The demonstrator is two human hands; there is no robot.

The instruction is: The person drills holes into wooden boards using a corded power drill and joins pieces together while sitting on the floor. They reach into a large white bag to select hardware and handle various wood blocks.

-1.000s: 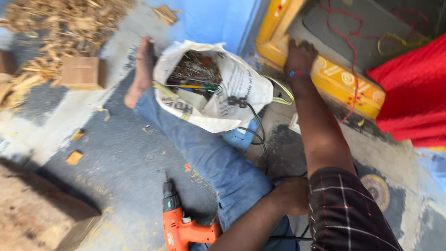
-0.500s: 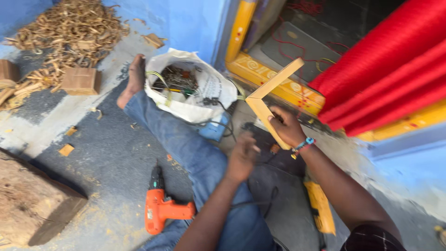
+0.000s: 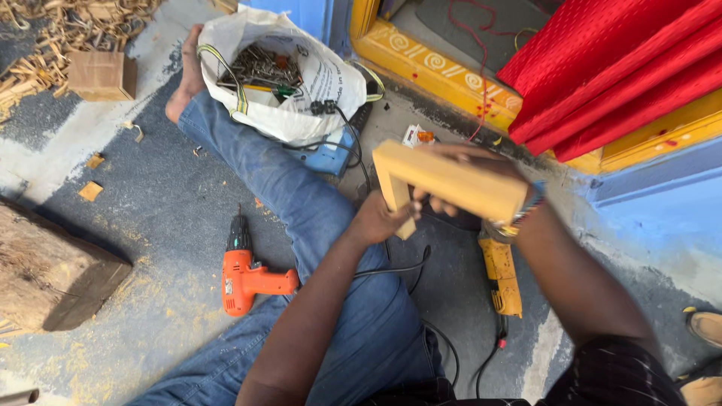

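Observation:
Both my hands hold an L-shaped piece of pale wood (image 3: pixel 450 180) in front of me, above my lap. My left hand (image 3: pixel 380 219) grips the short leg at the corner from below. My right hand (image 3: pixel 481 162) wraps the long leg from behind, mostly hidden by the wood; a beaded band sits on that wrist. My left leg in blue jeans (image 3: pixel 293 195) stretches out on the floor under the piece.
An orange drill (image 3: pixel 244 272) lies left of my leg. A yellow power tool (image 3: pixel 502 274) and black cables lie below the wood. A white bag of nails and tools (image 3: pixel 280 75) stands by my foot. A log (image 3: pixel 53 274), wood block (image 3: pixel 101 75), shavings, red cloth (image 3: pixel 609 68).
My right hand came back from the yellow ledge with the wooden piece. My left hand joined it, and the piece now lies flatter and closer to me.

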